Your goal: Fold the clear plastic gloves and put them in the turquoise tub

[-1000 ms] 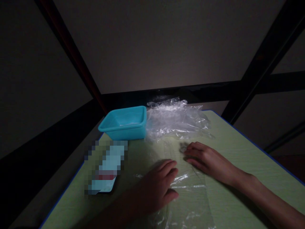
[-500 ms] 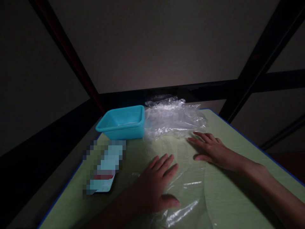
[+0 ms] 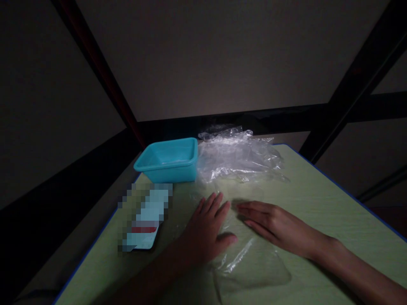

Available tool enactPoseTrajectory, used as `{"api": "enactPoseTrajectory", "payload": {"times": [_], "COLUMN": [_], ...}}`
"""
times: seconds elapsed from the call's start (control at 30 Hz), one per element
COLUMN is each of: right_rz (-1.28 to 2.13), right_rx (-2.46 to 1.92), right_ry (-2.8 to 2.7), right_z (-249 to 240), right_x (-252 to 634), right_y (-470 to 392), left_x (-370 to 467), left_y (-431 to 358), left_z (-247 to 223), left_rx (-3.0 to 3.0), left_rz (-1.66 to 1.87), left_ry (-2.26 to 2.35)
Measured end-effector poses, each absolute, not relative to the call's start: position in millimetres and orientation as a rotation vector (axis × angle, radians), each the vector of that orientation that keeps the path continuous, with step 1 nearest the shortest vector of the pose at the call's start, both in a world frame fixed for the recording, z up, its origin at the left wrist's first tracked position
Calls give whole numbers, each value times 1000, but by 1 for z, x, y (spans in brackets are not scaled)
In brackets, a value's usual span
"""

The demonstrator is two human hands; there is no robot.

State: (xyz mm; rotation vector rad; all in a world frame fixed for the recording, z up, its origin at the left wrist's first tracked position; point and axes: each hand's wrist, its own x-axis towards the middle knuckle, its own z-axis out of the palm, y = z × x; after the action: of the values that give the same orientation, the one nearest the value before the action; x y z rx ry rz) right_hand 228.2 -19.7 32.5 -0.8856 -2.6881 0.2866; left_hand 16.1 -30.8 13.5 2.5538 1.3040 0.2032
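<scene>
A clear plastic bag (image 3: 251, 267) lies spread on the light green table, its near edge towards me. My left hand (image 3: 208, 231) rests palm down on the left part of the bag, fingers and thumb spread. On the right, my right hand (image 3: 270, 220) is over the bag with its fingers stretched out and pointing left, their tips close to my left hand's fingers. Neither hand grips anything. Beyond both hands sits a heap of crumpled clear plastic bags (image 3: 238, 156).
A turquoise plastic basin (image 3: 171, 171) stands at the back left, against the heap. A phone-like flat object (image 3: 146, 239), partly pixelated, lies near the left edge of the table (image 3: 321, 203). A dark-framed wall rises behind.
My right hand has moved left and nearer to me, towards my left hand, with its fingers now closer together. The near part of the bag has shifted. The view has turned slightly.
</scene>
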Motion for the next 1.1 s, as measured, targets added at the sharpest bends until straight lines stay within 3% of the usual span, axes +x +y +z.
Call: {"api": "enactPoseTrajectory", "payload": {"times": [0.23, 0.53, 0.9, 1.1], "right_rz": [468, 538, 639, 565], "right_rx": [-909, -820, -793, -303], "right_ry": [-2711, -2908, -2872, -2837], "right_z": [25, 24, 31, 54], "right_x": [222, 230, 239, 219], "right_y": [-22, -17, -13, -31], "left_x": [16, 21, 14, -6], "left_y": [-31, -39, -32, -25], "left_z": [12, 10, 17, 27], "left_rx": [2500, 2601, 2624, 2864], "left_rz": [529, 256, 254, 563], "left_ry": [1299, 1190, 1152, 884]}}
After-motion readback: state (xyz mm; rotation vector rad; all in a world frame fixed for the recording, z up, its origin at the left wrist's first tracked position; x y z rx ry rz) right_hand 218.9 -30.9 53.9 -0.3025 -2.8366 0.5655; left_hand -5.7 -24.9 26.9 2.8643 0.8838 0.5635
